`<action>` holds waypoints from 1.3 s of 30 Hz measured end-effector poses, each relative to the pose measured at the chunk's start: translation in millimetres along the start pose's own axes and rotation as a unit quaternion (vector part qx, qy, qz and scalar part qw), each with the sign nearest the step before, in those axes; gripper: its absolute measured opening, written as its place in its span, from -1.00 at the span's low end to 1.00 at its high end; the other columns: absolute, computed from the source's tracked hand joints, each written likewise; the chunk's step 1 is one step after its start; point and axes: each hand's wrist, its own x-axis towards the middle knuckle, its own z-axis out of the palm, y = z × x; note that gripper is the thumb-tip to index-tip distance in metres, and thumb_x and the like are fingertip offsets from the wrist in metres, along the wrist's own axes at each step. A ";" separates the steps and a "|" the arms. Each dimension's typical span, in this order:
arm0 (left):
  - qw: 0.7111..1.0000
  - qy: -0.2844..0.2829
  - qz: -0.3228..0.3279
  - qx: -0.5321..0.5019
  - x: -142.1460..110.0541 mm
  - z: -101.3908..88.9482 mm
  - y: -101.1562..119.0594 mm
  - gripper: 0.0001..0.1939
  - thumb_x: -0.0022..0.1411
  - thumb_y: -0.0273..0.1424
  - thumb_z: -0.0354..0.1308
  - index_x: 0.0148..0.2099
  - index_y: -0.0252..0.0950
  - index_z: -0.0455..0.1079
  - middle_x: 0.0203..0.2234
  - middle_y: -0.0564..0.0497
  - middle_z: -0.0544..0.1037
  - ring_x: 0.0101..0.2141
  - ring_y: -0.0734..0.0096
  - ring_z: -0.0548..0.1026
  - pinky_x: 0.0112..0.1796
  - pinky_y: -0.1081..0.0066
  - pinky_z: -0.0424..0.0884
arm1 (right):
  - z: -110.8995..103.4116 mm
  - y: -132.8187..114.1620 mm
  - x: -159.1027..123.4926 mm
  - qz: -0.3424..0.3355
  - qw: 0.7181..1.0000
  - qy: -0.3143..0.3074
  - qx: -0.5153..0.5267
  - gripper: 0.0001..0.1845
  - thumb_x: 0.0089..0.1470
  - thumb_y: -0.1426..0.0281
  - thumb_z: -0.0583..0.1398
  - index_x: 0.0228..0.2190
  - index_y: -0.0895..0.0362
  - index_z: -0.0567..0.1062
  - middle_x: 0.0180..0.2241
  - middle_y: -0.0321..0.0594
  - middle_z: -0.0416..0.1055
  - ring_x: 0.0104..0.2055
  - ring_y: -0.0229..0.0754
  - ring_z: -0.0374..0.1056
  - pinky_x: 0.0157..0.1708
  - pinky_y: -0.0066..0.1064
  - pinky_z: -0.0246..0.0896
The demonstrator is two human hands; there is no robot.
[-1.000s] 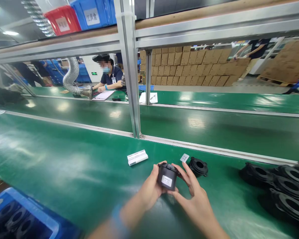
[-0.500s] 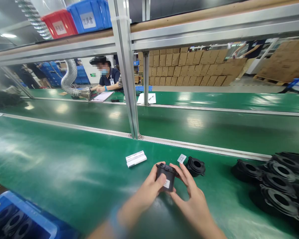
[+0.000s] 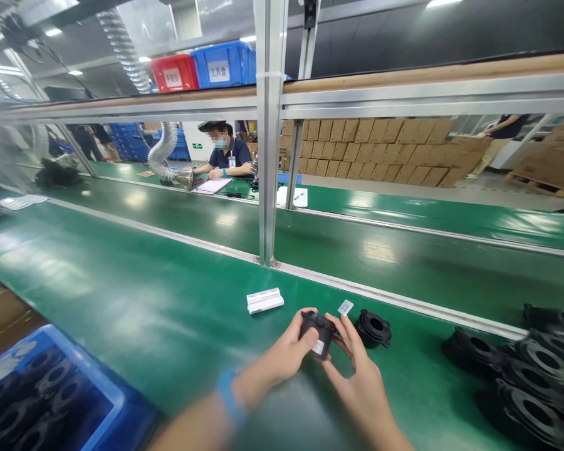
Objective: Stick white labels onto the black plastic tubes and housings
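A black round plastic housing (image 3: 320,327) with a white label on its side is held between both hands above the green table. My left hand (image 3: 289,351) grips it from the left, thumb pressed across its side near the label. On its right side, the fingers and thumb of my right hand (image 3: 357,369) close around the edge. At my right index fingertip shows a small white sticker (image 3: 345,307), apparently stuck to the finger. Just beyond that hand, another black housing (image 3: 374,328) stands on the table. White label strips (image 3: 265,300) lie farther left.
Several black housings (image 3: 536,376) are piled at right. A blue bin (image 3: 115,401) with black parts stands at lower left beside a cardboard box (image 3: 2,319). A metal post (image 3: 267,188) rises beyond the table's rail. A masked co-worker (image 3: 230,156) sits across.
The view has shifted left and up, showing more of the blue bin and a co-worker's hand at far left. Both hands keep hold of the housing, with little change in grip.
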 end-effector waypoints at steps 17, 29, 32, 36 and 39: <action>1.000 -0.002 -0.006 0.023 -0.5 -0.7 -7.7 0.11 -0.18 -0.31 0.55 0.31 -0.17 -0.03 -0.03 -0.15 0.45 -0.28 0.30 0.51 -0.21 0.34 0.41 | 5.0 8.6 0.8 -0.051 0.998 -0.018 0.028 -0.08 0.07 0.48 0.13 0.34 -0.14 -0.17 0.27 -0.28 0.15 0.19 -0.10 0.26 0.19 -0.20 0.21; 0.990 -0.017 -0.006 -0.142 0.5 7.0 3.3 -0.30 0.30 0.14 -0.10 0.28 -0.22 0.13 0.10 -0.19 0.40 -0.26 0.18 0.55 -0.10 0.19 0.35 | -0.1 3.5 4.1 -0.015 0.998 -0.011 0.063 -0.19 0.16 0.37 0.15 0.31 -0.16 -0.11 0.26 -0.28 0.16 0.21 -0.10 0.22 0.22 -0.16 0.14; 0.991 -0.026 0.001 -0.134 -1.5 7.5 5.3 -0.31 0.32 0.13 -0.13 0.30 -0.20 0.12 0.12 -0.18 0.38 -0.24 0.20 0.55 -0.08 0.20 0.34 | 0.1 0.4 2.7 -0.015 0.998 -0.012 0.066 -0.19 0.16 0.39 0.14 0.32 -0.11 -0.11 0.27 -0.23 0.15 0.23 -0.09 0.20 0.22 -0.17 0.13; 0.995 -0.024 -0.003 -0.098 -2.5 6.3 7.2 -0.37 0.34 0.06 -0.04 0.28 -0.20 0.13 0.09 -0.18 0.41 -0.19 0.17 0.54 -0.11 0.23 0.36 | -1.7 -3.6 4.0 -0.027 0.998 -0.026 0.049 -0.18 0.18 0.40 0.12 0.33 -0.08 -0.16 0.27 -0.17 0.14 0.27 -0.06 0.14 0.24 -0.10 0.08; 0.999 0.043 0.006 0.005 0.4 -2.5 3.9 -0.44 0.26 -0.13 0.21 0.21 -0.23 0.23 0.03 -0.14 0.47 -0.04 0.17 0.47 -0.05 0.31 0.34 | -14.4 0.9 11.2 -0.073 0.995 -0.043 -0.046 -0.03 0.14 0.33 0.23 0.35 -0.08 -0.24 0.30 -0.14 0.07 0.33 0.02 0.00 0.27 0.01 -0.01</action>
